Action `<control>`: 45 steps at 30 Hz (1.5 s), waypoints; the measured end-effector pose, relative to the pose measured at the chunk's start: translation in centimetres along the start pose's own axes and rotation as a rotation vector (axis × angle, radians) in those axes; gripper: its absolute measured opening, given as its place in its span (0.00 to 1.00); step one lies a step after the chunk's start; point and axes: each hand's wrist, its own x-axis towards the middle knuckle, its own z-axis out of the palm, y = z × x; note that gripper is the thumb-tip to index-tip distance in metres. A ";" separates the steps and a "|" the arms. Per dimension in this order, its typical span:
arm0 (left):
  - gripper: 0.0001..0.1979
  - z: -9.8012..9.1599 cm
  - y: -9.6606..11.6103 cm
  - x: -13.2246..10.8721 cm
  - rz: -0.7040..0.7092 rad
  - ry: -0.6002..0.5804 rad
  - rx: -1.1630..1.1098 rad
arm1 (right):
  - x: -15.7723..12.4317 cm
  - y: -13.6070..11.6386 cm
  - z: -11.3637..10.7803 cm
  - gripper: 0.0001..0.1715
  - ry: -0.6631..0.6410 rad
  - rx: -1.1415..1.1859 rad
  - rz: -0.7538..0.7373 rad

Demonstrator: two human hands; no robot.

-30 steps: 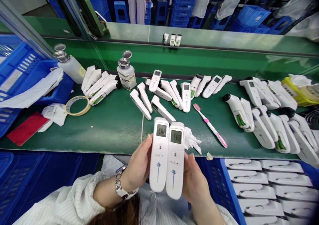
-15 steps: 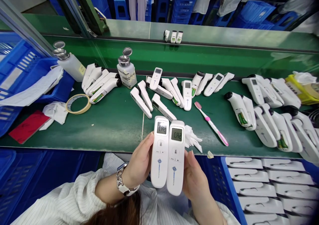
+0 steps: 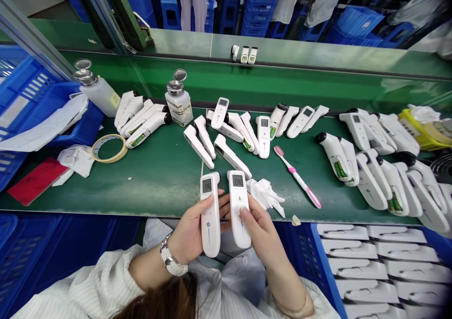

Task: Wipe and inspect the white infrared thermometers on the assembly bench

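Holding a white thermometer each, the left hand (image 3: 190,232) and the right hand (image 3: 263,232) sit side by side at the near edge of the green table (image 3: 158,187). The left thumb lies across the front of the left thermometer (image 3: 211,236), below its screen, with that hand closed around the body. The right thumb rests on the front of the right thermometer (image 3: 242,234), and that hand is closed around it too. Some fingertips (image 3: 223,200) show in the gap between the two; I cannot tell which hand they belong to. Both thermometers stand apart, tops pointing away from the person, with dark characters on their screens. A watch (image 3: 173,258) circles the left wrist.

Just beyond the right hand lies a crumpled white wad (image 3: 265,194), and to its right a pink and white toothbrush (image 3: 298,182). More thermometers (image 3: 231,156) are scattered over the middle of the table, with further groups to either side. A bottle (image 3: 179,107) with a metal top stands behind them. Farther left lie a roll of tape (image 3: 109,159) and a red book (image 3: 37,181).
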 end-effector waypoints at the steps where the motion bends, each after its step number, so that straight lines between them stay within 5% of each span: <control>1: 0.11 -0.2 -0.1 -0.2 -0.030 -0.035 -0.010 | 0.0 0.0 -0.1 0.22 0.014 -0.137 -0.052; 5: 0.12 -0.9 -0.4 -0.4 -0.124 -0.124 0.000 | 0.6 0.2 -1.2 0.21 0.132 -0.670 -0.280; 9: 0.11 -0.8 -0.3 -0.6 -0.112 -0.159 0.029 | 2.4 0.9 -3.9 0.18 0.371 -0.828 -0.408; 12: 0.09 -0.1 0.0 -0.8 -0.080 -0.125 0.135 | 3.2 1.4 -5.3 0.12 0.366 -0.881 -0.425; 17: 0.09 1.6 0.4 -1.0 0.017 0.037 0.289 | 0.9 0.5 -4.0 0.06 0.246 -0.765 -0.475; 21: 0.12 2.6 0.7 -1.0 0.123 0.079 0.271 | -2.0 -0.6 -1.9 0.13 0.160 -0.582 -0.545; 28: 0.09 2.9 1.2 -1.2 0.491 0.176 0.225 | -2.7 -0.9 0.3 0.10 -0.089 -0.388 -0.587; 35: 0.09 2.8 1.1 -0.9 0.520 0.219 0.243 | -2.3 -0.6 2.7 0.14 0.013 -0.415 -0.530; 39: 0.08 2.7 1.1 -0.7 0.498 0.211 0.263 | -2.3 -0.1 2.4 0.11 0.015 -0.315 -0.439; 45: 0.07 2.7 1.1 -0.5 0.509 0.204 0.290 | -2.5 0.2 1.2 0.10 0.207 -0.312 -0.412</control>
